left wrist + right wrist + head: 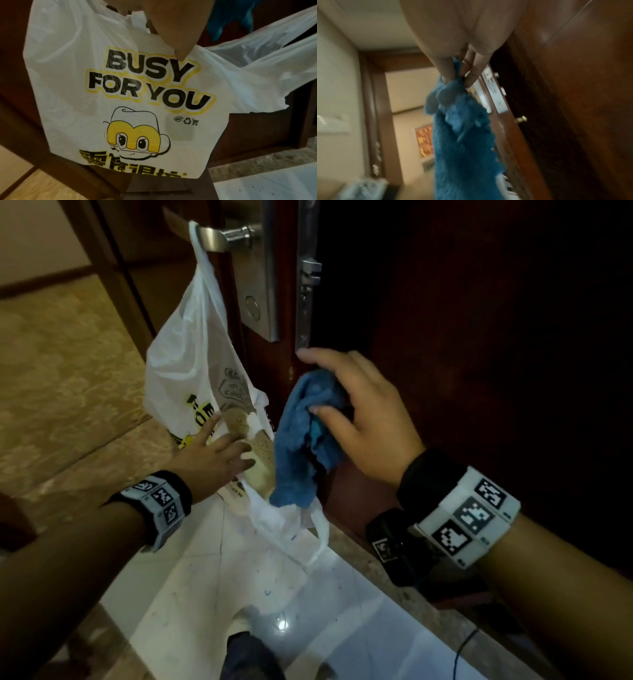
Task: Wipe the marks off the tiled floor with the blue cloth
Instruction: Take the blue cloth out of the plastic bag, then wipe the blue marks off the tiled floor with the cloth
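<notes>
Right grip (359, 409) pinching blue cloth (305, 440), left grip (212, 460) slack – bag (120, 108) reads "BUSY FOR YOU"

Black straps w/ white blocks of black-and-white square markers are worn on the left wrist (161, 501) and right wrist (462, 508). Arms are left bare, no sleeves.

Fuzzy blue cloth (301, 433); glossy tiled floor (342, 594)

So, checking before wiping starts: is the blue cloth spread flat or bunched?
Bunched: the blue cloth hangs crumpled from the right hand, pinched at its top.
</notes>
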The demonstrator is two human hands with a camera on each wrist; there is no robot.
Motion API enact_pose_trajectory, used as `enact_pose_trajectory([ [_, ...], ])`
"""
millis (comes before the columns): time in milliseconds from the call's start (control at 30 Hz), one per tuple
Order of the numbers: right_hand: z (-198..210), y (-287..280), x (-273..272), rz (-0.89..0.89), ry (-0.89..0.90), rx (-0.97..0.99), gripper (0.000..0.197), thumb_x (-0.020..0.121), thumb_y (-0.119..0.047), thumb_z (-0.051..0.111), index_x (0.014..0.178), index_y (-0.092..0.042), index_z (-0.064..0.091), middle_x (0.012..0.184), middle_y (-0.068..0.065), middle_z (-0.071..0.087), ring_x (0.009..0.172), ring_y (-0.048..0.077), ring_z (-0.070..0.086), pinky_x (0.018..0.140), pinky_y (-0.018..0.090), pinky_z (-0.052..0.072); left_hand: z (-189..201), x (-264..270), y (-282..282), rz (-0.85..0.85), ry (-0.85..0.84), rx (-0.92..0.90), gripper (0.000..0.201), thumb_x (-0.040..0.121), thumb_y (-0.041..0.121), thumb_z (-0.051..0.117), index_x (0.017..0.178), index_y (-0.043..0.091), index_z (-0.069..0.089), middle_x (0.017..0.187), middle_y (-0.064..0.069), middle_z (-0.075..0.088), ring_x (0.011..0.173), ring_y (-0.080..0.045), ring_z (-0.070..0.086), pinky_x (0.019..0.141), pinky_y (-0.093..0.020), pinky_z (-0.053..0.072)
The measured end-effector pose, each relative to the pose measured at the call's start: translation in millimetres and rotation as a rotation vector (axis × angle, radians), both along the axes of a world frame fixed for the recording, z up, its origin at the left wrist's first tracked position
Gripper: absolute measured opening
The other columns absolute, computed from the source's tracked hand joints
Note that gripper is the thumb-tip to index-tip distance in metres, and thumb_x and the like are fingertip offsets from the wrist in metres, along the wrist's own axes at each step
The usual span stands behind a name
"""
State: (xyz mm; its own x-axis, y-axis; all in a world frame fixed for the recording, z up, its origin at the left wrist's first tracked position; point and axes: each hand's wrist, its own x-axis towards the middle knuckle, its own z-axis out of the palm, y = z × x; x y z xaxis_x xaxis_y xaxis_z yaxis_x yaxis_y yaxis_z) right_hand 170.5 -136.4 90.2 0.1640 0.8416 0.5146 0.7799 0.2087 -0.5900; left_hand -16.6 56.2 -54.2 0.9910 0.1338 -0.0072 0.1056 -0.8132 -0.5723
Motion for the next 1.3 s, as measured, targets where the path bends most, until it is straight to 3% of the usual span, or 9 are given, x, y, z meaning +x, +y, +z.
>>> enact_pose_trajectory([
  [100, 15.2, -17.1, -7.2, 0.005, 0.048, 0.142, 0.031, 0.085, -0.002, 0.061, 0.115, -0.009, 0.060, 0.105, 0.000, 0.050, 0.097, -0.005, 0.047, 0.086, 0.007, 0.036, 2.6, 0.1, -22.7, 0.217, 0.105, 0.043, 0.053, 0.091, 0.031, 0.056, 0.142, 0.039, 0.042, 0.152, 0.002, 0.036, 0.143, -0.025, 0.029, 0.102, -0.066, -0.028],
  [167, 23.7, -27.0, -13.7, 0.041, 0.076, 0.182, 0.021, 0.086, -0.004, 0.061, 0.107, -0.008, 0.063, 0.103, 0.001, 0.052, 0.096, 0.001, 0.050, 0.084, 0.010, 0.038, 4.6, -0.5, -33.1, 0.247, 0.037, 0.030, 0.059, 0.087, 0.034, 0.060, 0.142, 0.038, 0.042, 0.154, 0.001, 0.035, 0.143, -0.027, 0.028, 0.102, -0.064, -0.028],
  [300, 28.6, -42.4, -34.5, 0.146, 0.074, 0.131, 0.015, 0.085, -0.002, 0.061, 0.099, -0.007, 0.062, 0.099, 0.002, 0.053, 0.094, 0.001, 0.049, 0.084, 0.010, 0.035, 5.2, -8.9, -47.1, 0.045, -0.278, -0.174, 0.088, 0.045, 0.016, 0.092, 0.124, 0.016, 0.053, 0.129, -0.013, 0.060, 0.125, -0.030, 0.037, 0.110, -0.059, 0.001],
  [433, 3.1, -40.3, -65.9, 0.254, 0.101, -0.024, 0.014, 0.085, -0.002, 0.061, 0.097, -0.009, 0.062, 0.098, -0.001, 0.052, 0.092, -0.001, 0.049, 0.083, 0.010, 0.036, -3.0, -39.8, -63.5, 0.013, -0.337, -0.315, 0.068, 0.060, 0.030, 0.086, 0.122, 0.018, 0.059, 0.136, -0.006, 0.038, 0.127, -0.031, 0.034, 0.105, -0.071, 0.022],
  [633, -62.5, -23.8, -121.6, 0.303, 0.236, -0.280, 0.017, 0.085, -0.004, 0.059, 0.099, -0.014, 0.062, 0.099, 0.000, 0.055, 0.090, 0.001, 0.051, 0.079, 0.011, 0.039, -8.6, -106.8, -79.1, -0.003, -0.433, -0.783, 0.035, 0.080, 0.020, 0.049, 0.110, 0.010, 0.066, 0.112, -0.011, 0.063, 0.103, -0.026, 0.049, 0.089, -0.036, 0.042],
  [900, -155.7, 6.4, -186.2, 0.311, 0.393, -0.585, 0.031, 0.089, 0.002, 0.050, 0.110, -0.020, 0.054, 0.111, 0.003, 0.055, 0.103, 0.013, 0.054, 0.091, 0.027, 0.047, -64.3, -196.1, -114.0, 0.579, -0.403, -1.549, 0.060, 0.069, 0.050, 0.050, 0.123, 0.023, 0.058, 0.114, 0.016, 0.059, 0.100, 0.004, 0.051, 0.082, 0.000, 0.033],
  [1000, -178.9, 19.0, -213.0, 0.341, 0.496, -0.683, 0.037, 0.086, 0.010, 0.047, 0.109, -0.019, 0.052, 0.106, 0.007, 0.056, 0.096, 0.015, 0.055, 0.084, 0.019, 0.046, -103.0, -219.3, -118.6, 0.684, -0.507, -1.530, 0.015, 0.090, 0.020, 0.063, 0.105, 0.021, 0.063, 0.104, 0.013, 0.063, 0.087, 0.008, 0.053, 0.086, -0.014, 0.041],
  [1067, -195.6, 28.6, -225.5, 0.308, 0.488, -0.737, 0.040, 0.084, 0.011, 0.048, 0.109, -0.020, 0.052, 0.104, 0.010, 0.059, 0.094, 0.019, 0.058, 0.080, 0.022, 0.048, -124.8, -235.5, -120.5, 0.783, -0.603, -1.544, 0.014, 0.093, 0.011, 0.060, 0.094, 0.025, 0.059, 0.094, 0.013, 0.062, 0.087, 0.000, 0.058, 0.085, -0.027, 0.045],
  [1300, -262.8, 58.5, -248.9, 0.211, 0.342, -0.954, 0.040, 0.079, 0.006, 0.051, 0.115, -0.013, 0.052, 0.103, 0.007, 0.058, 0.082, 0.020, 0.059, 0.068, 0.023, 0.047, -151.9, -263.4, -126.3, 1.177, -0.650, -1.569, 0.011, 0.101, 0.025, 0.041, 0.094, 0.033, 0.044, 0.092, -0.011, 0.065, 0.083, -0.030, 0.062, 0.072, -0.038, 0.048],
])
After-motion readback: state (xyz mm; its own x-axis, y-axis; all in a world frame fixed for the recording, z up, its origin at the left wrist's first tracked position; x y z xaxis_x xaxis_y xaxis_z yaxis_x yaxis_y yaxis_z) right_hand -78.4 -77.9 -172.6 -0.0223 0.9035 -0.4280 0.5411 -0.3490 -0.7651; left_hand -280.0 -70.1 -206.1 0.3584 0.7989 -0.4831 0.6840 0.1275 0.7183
